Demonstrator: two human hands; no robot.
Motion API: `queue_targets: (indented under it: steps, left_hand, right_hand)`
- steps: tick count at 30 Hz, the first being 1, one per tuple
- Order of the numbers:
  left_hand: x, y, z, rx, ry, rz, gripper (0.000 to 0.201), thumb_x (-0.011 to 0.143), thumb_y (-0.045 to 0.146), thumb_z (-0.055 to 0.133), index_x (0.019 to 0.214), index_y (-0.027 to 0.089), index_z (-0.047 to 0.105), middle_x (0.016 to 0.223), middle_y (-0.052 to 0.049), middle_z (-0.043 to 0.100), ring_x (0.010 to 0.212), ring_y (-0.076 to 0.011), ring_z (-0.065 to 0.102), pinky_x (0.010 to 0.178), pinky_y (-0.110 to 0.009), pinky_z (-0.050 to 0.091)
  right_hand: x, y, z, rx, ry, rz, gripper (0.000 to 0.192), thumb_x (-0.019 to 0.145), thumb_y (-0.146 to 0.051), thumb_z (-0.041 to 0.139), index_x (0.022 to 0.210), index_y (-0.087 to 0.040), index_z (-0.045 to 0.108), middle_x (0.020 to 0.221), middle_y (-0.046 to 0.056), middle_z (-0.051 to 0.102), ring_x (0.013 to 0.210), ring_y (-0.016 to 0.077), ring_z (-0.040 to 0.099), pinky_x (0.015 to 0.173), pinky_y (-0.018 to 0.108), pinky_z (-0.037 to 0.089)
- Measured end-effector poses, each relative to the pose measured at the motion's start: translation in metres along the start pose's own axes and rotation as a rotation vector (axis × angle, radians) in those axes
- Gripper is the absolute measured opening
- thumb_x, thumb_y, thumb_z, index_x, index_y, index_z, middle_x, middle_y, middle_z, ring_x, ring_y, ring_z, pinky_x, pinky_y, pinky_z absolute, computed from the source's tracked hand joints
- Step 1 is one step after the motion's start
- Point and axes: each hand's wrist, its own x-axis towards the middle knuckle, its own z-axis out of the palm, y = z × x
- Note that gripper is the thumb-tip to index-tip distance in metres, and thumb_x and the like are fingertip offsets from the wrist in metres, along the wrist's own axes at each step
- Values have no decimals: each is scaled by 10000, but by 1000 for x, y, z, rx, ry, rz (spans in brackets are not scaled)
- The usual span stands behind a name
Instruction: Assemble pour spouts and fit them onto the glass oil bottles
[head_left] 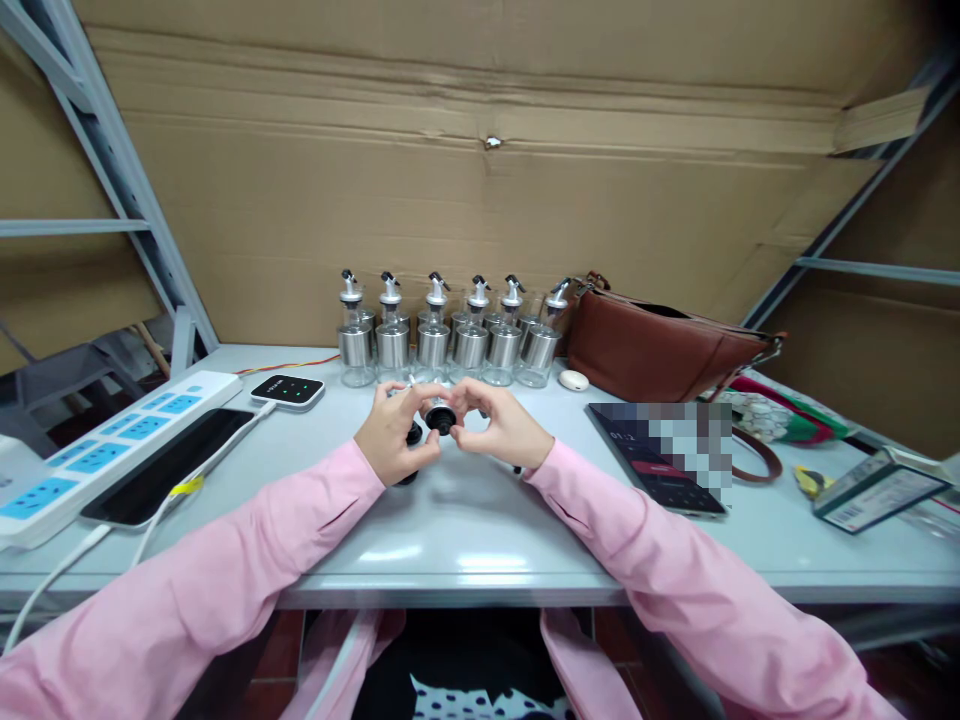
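My left hand [396, 436] and my right hand [504, 424] meet above the middle of the table. Between their fingertips is a bottle pourer top [441, 419], its round black stopper end turned toward me; both hands are closed on it. Part of it is hidden behind my fingers. Other black round parts [413, 434] show partly beneath my left hand, too covered to make out fully. Beyond my hands stand several glass oil bottles [433, 348] with steel sleeves, the front ones topped with silver and black pourers.
A white power strip [75, 485], a black phone [169, 465] with cables and a small white device [288, 392] lie left. On the right are a brown handbag [660, 345], a tablet [637, 450], a white oval case [574, 380] and a box [877, 490]. Cardboard [480, 210] stands behind.
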Motion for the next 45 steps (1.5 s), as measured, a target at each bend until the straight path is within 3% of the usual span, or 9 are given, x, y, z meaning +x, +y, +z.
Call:
queue_targets:
  steps: [16, 20, 27, 35, 39, 42, 45]
  left_hand:
    - [4, 8, -7, 63, -4, 98, 265, 650, 166, 414, 912, 202, 420, 712, 58, 560, 581, -118, 517, 762, -337, 272]
    - [2, 8, -6, 62, -10, 68, 260, 658, 189, 417, 916, 207, 399, 671, 72, 533, 550, -115, 493, 781, -352, 280]
    - [1, 6, -3, 46, -3, -110, 271, 765, 285, 427, 1014, 192, 373, 795, -3, 600, 767, -185, 560, 813, -372, 333]
    - [0, 1, -3, 100, -49, -97, 237, 855, 331, 424, 1029, 173, 458, 977, -52, 622, 892, -198, 565, 863, -377, 323]
    - [2, 0, -2, 127, -12, -31, 197, 858, 276, 413, 1015, 179, 483, 958, -44, 622, 893, -189, 566, 840, -358, 327]
    - [3, 0, -3, 138, -3, -28, 189, 858, 274, 447, 1012, 181, 502, 899, -36, 597, 865, -190, 553, 792, -343, 347]
    - [3, -1, -3, 110, -19, -31, 206, 858, 284, 488, 1031, 174, 510, 887, -39, 554, 843, -187, 538, 796, -347, 374]
  right_hand:
    - [-3, -2, 1, -1, -1, -9, 173, 608, -119, 569, 770, -168, 530, 645, -41, 554, 609, 93, 527, 649, 228, 436]
    - [-2, 1, 2, 24, -21, -5, 181, 609, -127, 570, 784, -165, 538, 656, -35, 573, 619, 96, 544, 662, 238, 454]
    - [1, 7, 1, 80, 73, 1, 216, 635, -157, 592, 846, -163, 540, 787, 16, 628, 751, 126, 607, 779, 296, 481]
    - [-1, 4, -5, 10, 62, 15, 191, 671, -236, 667, 833, -161, 600, 820, 31, 675, 808, 147, 631, 805, 307, 477]
    - [1, 0, -20, -82, -34, 53, 170, 767, -278, 588, 857, -161, 672, 917, 57, 706, 884, 165, 636, 834, 308, 459]
    - [4, 2, -34, -344, 59, 133, 181, 805, -213, 527, 857, -169, 695, 927, 52, 712, 889, 165, 633, 846, 292, 439]
    - [5, 12, -44, -698, 114, 304, 206, 794, -152, 514, 855, -178, 708, 921, 53, 710, 890, 191, 617, 825, 299, 422]
